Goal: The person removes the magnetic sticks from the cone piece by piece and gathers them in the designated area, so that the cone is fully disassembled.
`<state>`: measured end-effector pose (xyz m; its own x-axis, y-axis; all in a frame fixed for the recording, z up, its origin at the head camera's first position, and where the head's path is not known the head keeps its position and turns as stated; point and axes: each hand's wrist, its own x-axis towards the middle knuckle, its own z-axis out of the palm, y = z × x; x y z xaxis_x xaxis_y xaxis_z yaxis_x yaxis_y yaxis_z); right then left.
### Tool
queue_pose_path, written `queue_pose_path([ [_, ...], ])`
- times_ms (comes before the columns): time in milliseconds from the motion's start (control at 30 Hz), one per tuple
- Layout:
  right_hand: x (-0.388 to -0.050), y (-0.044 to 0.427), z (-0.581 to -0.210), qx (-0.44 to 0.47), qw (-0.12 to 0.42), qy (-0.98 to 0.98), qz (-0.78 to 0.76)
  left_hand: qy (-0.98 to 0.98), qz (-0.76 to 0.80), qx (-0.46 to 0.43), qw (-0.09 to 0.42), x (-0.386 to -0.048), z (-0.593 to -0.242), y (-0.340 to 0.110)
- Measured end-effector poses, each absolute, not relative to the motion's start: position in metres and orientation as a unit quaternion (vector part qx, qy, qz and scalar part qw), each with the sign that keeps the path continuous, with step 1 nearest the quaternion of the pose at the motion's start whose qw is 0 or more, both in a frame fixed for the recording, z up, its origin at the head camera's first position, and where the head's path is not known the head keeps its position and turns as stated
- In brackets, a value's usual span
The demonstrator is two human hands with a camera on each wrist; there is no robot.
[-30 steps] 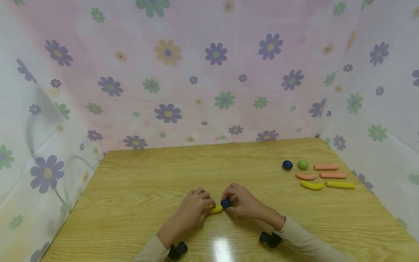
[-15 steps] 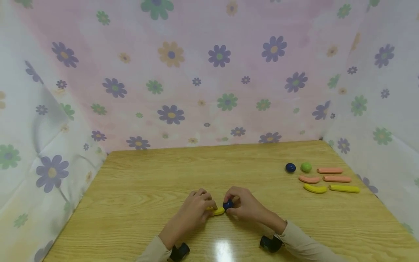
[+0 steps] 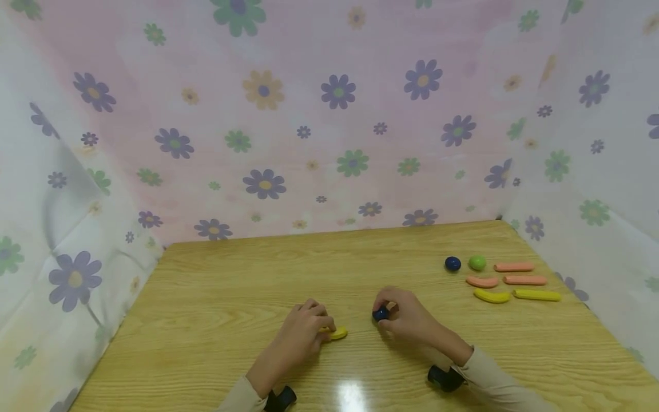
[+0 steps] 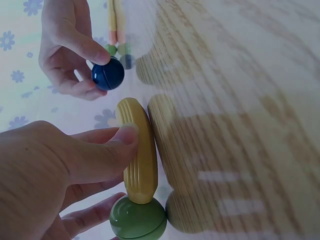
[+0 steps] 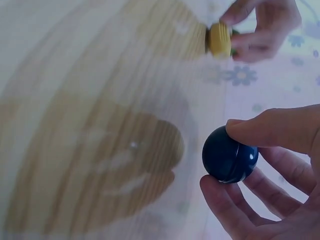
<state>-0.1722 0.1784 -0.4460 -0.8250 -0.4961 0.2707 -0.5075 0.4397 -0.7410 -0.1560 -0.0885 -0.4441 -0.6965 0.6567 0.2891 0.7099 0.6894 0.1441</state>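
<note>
My left hand (image 3: 300, 333) pinches a yellow curved, ribbed stick (image 3: 338, 333) just above the tabletop or on it; I cannot tell which. In the left wrist view a green ball (image 4: 137, 218) touches the stick's near end; the hand hides it in the head view. To the right, my right hand (image 3: 409, 318) holds a dark blue ball (image 3: 380, 314) between thumb and fingers. The right wrist view shows a seam line across this blue ball (image 5: 226, 156). A gap separates the ball from the stick's free end.
At the right of the wooden table (image 3: 247, 274) lie another dark blue ball (image 3: 453, 264), a green ball (image 3: 477, 262), pink straight sticks (image 3: 524, 280), a pink curved stick (image 3: 481, 281), a yellow curved stick (image 3: 491, 295) and a yellow straight stick (image 3: 537, 294). Flowered cloth surrounds the table.
My right hand has moved right with the dark blue ball, away from the yellow stick's end, where the ball was before. The left hand keeps its hold, nearly still.
</note>
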Motion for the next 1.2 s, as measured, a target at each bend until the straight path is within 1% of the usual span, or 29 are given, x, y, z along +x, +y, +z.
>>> queue_pose_path([
  [233, -0.180, 0.206, -0.440, 0.285, 0.026, -0.861, 0.421, -0.911, -0.123, -0.374, 0.120, -0.156, -0.447, -0.089],
  [467, -0.198, 0.233, -0.438, 0.268, 0.062, -0.872, 0.406, -0.908, -0.133, -0.377, 0.124, -0.156, -0.449, -0.090],
  [800, -0.220, 0.261, -0.440, 0.243, 0.107, -0.879, 0.396, -0.908, -0.154, -0.373, 0.111, -0.156, -0.449, -0.091],
  [1200, -0.236, 0.280, -0.438, 0.196, 0.087, -0.899, 0.381, -0.909, -0.158, -0.372, 0.107, -0.156, -0.447, -0.091],
])
